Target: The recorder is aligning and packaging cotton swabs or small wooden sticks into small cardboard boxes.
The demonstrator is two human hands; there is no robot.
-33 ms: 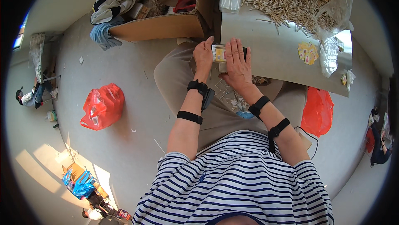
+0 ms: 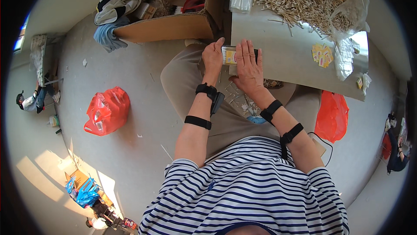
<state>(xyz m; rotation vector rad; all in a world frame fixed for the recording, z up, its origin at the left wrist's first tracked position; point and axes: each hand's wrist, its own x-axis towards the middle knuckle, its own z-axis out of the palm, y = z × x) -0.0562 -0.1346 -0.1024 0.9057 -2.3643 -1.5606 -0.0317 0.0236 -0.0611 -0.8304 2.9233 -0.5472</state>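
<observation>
Near the left edge of the metal-topped table (image 2: 282, 70), my left hand (image 2: 212, 61) grips one end of a clear pack of cotton swabs (image 2: 229, 55) with a yellow label card. My right hand (image 2: 248, 67) lies with straight fingers across the pack's other end, covering much of it. Something dark shows just past its fingertips. A big heap of loose cotton swabs (image 2: 299, 0) is piled at the far side of the table, partly in clear plastic. Several yellow label cards (image 2: 322, 55) lie to the right of my hands.
Clear plastic bags (image 2: 345, 63) lie by the cards. An open cardboard box (image 2: 169, 28) with clothing and packs stands far left. Red plastic bags sit on the floor at left (image 2: 108, 111) and beside my right leg (image 2: 332, 117). Other people are at the left and right edges.
</observation>
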